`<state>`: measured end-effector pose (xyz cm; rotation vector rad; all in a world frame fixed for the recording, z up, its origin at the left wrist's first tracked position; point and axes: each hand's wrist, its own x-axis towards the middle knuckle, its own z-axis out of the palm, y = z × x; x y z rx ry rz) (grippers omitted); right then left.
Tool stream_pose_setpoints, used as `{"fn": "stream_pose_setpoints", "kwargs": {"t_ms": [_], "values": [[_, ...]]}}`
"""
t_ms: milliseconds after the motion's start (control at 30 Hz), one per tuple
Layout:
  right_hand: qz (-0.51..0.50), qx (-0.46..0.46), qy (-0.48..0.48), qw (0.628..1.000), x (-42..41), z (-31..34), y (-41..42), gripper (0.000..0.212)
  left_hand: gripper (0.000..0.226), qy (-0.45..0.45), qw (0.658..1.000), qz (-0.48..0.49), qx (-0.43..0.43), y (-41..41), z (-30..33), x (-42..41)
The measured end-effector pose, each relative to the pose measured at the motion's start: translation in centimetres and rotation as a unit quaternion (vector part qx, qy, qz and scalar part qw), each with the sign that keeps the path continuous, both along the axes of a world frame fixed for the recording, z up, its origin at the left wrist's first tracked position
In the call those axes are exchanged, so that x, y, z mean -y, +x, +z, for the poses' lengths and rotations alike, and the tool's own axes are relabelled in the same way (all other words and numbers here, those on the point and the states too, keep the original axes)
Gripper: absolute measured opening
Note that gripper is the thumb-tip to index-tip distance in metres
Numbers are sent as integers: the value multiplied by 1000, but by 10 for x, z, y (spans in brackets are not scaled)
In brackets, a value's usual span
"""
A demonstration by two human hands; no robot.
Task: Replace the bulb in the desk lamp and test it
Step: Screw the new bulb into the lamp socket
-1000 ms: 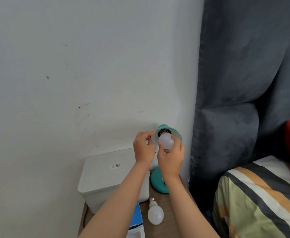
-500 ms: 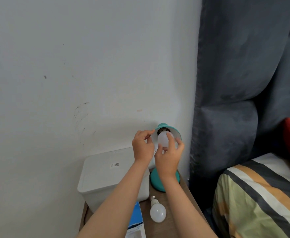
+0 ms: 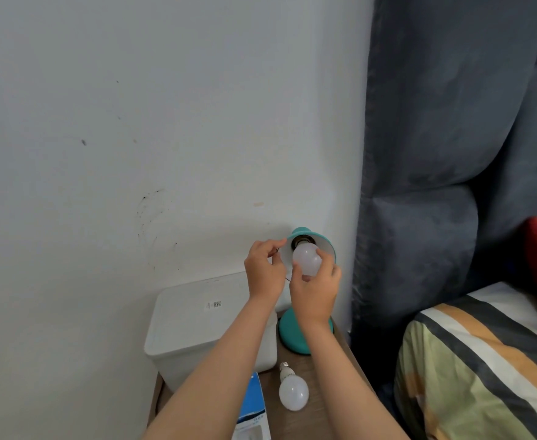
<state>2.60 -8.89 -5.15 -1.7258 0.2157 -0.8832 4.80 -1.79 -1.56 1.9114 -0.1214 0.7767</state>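
The left hand pinches the rim of the tilted teal metal lamp shade to steady it while the right hand, fingers closed around the frosted white bulb, likely turns it at the socket; another white bulb lies aside on the wooden bench.

right hand gripping bulb at socket | left hand pinching lampshade rim

Bedside corner in soft daylight

A scuffed white wall is meeting a grey padded headboard; a striped blanket is lying beside a wooden nightstand carrying a white box.
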Motion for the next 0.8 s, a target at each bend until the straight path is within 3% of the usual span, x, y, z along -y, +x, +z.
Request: {"fn": "stream_pose_setpoints", "kwargs": {"t_ms": [233,400,533,800], "values": [[-2,29,-63,998,-1,-2,-1,45,35,-1,1000,0,1,-1,-1,2],[-21,-27,-25,999,2,2,0,48,35,4,1000,-2,1,0,-1,1],[-2,-3,-73,997,0,-4,-3,47,34,-1,1000,0,-1,0,-1,2],[-34,-39,-103,993,2,1,-2,41,35,-4,1000,2,0,0,-1,2]]}}
